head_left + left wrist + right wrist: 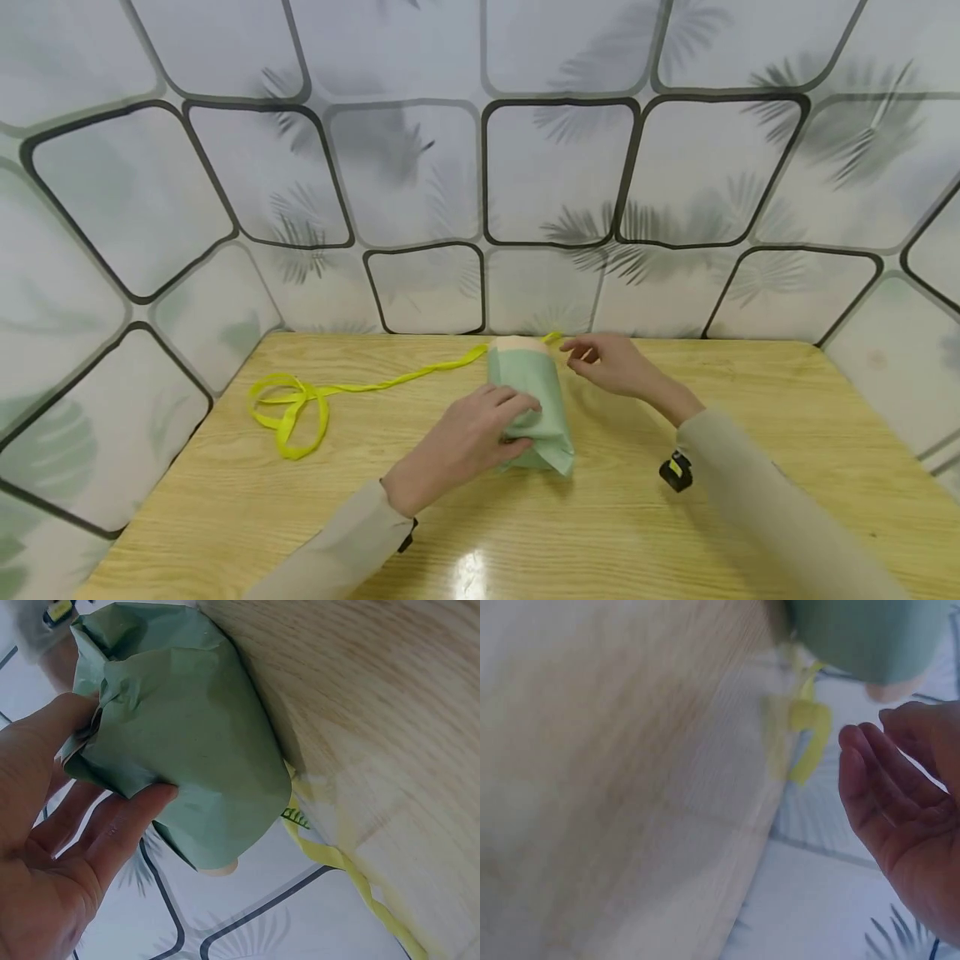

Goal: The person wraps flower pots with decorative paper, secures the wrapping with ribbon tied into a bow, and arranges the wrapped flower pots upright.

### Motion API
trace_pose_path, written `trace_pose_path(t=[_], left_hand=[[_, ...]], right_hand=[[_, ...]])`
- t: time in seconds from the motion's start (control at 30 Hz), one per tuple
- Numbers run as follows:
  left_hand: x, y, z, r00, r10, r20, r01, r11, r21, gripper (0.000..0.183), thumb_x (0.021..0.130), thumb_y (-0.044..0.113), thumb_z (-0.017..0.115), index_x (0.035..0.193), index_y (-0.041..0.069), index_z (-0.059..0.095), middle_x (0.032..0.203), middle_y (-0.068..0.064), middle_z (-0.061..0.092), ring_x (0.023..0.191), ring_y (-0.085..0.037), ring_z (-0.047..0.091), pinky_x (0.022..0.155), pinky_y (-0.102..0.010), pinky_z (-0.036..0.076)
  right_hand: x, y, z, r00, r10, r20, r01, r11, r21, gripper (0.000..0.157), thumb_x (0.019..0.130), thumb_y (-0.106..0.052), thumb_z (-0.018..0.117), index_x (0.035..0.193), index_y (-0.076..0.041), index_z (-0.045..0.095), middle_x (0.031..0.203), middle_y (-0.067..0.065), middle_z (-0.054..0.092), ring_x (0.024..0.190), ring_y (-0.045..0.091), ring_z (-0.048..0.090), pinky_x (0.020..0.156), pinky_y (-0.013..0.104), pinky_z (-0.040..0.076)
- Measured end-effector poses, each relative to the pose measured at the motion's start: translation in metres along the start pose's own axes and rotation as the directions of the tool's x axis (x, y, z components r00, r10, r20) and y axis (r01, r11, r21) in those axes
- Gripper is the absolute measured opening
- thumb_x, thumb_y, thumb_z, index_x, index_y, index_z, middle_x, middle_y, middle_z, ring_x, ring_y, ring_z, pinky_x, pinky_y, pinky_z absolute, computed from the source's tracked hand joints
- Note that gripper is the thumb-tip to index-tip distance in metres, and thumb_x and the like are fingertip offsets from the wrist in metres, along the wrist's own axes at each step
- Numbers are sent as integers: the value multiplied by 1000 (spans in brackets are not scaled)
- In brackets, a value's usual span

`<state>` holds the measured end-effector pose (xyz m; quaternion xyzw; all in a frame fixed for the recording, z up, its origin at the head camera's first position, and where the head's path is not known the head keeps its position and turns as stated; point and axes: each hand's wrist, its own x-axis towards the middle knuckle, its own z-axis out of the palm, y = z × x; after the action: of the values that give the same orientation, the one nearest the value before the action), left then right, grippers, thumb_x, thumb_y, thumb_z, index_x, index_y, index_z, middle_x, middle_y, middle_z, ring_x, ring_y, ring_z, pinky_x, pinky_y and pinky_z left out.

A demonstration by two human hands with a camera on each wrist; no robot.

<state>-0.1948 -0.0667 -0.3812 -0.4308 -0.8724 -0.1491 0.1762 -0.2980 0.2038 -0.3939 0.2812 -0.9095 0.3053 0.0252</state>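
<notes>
On the left, a yellow ribbon is lying in loops on the worktop, its tail running to the far end of a green package. Next, the left hand is holding this package between thumb and fingers; the package is lying near the worktop's middle. Further right, the right hand is hovering beside the package's far end, its fingers bending loosely and holding nothing.

1. Package: plain pale green, cream end at twelve o'clock.
2. Ribbon: bright yellow, at the package's nine o'clock.
3. Tabletop: yellow-brown wood grain.
4. Backdrop, twelve o'clock: whitish, black and grey rounded outlines, grey fronds.
5. Sleeves: beige.
</notes>
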Motion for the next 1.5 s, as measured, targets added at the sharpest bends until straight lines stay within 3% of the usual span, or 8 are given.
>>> trace_pose_path(t=[0.2, 0.43, 0.53, 0.63, 0.73, 0.83, 1.13, 1.5], left_hand=[[0, -1, 1, 999, -16, 34, 16, 1000, -11, 32, 89, 28, 82, 119, 19, 73, 121, -1, 72, 105, -16, 68, 86, -29, 60], [0, -2, 1, 1000, -7, 23, 8, 1000, -25, 31, 89, 29, 81, 117, 17, 75, 124, -3, 72, 109, -18, 69, 91, -30, 59], [-1, -3, 1, 1000, -3, 16, 4, 1000, -30, 30, 89, 28, 82, 115, 17, 76, 123, -4, 72, 109, -18, 69, 91, -30, 60], [-1, -2, 2, 1000, -8, 18, 8, 999, -43, 29, 89, 28, 82, 115, 17, 76, 123, -3, 72, 108, -18, 69, 91, -30, 59], [-1, -2, 2, 1000, -17, 25, 18, 998, -55, 29, 89, 28, 82, 115, 17, 76, 124, -3, 72, 108, -18, 69, 90, -30, 59], [0, -2, 2, 999, -19, 32, 21, 998, -52, 30, 90, 29, 81, 116, 17, 76, 125, -3, 72, 109, -17, 69, 91, -29, 59], [-1, -3, 1, 1000, -12, 25, 13, 999, -52, 30, 89, 29, 81, 116, 17, 76, 124, -3, 72, 109, -18, 68, 90, -30, 59], [-2, -3, 1, 1000, -18, 23, 19, 997, -69, 29, 89, 29, 81, 115, 17, 76, 123, -3, 72, 109, -18, 68, 90, -30, 59]], right_hand=[[37, 21, 1, 997, -74, -11, 69, 974, -215, 34, 91, 0, 70, 125, 7, 69, 78, 13, 73, 60, 19, 64, 63, 40, 56], [63, 37, 17, 998, 37, 57, -23, 973, -230, 38, 94, 1, 59, 132, 0, 68, 63, 9, 61, 50, 10, 37, 51, 27, 35], [68, 41, 23, 995, 74, 62, -56, 967, -250, 34, 93, 1, 59, 124, 0, 73, 74, 15, 68, 58, 16, 51, 55, 32, 45], [67, 41, 23, 996, 81, 25, -71, 956, -285, 25, 91, -1, 61, 109, 1, 78, 93, 18, 75, 80, 29, 68, 73, 44, 58], [61, 41, 17, 996, 85, -19, -86, 955, -283, 21, 90, -2, 59, 98, 3, 78, 97, 20, 76, 91, 38, 71, 83, 53, 59], [51, 43, 6, 994, 93, -55, -105, 952, -287, 20, 89, 0, 58, 92, 4, 76, 92, 21, 74, 87, 39, 70, 80, 54, 58], [10, 64, -38, 971, 220, -92, -238, 915, -324, 19, 87, 1, 56, 83, 3, 74, 85, 21, 72, 67, 28, 63, 62, 45, 54], [-44, 92, -68, 962, 265, -60, -270, 908, -322, 20, 82, 1, 57, 63, -4, 62, 60, 5, 56, 55, 15, 41, 53, 31, 38]])
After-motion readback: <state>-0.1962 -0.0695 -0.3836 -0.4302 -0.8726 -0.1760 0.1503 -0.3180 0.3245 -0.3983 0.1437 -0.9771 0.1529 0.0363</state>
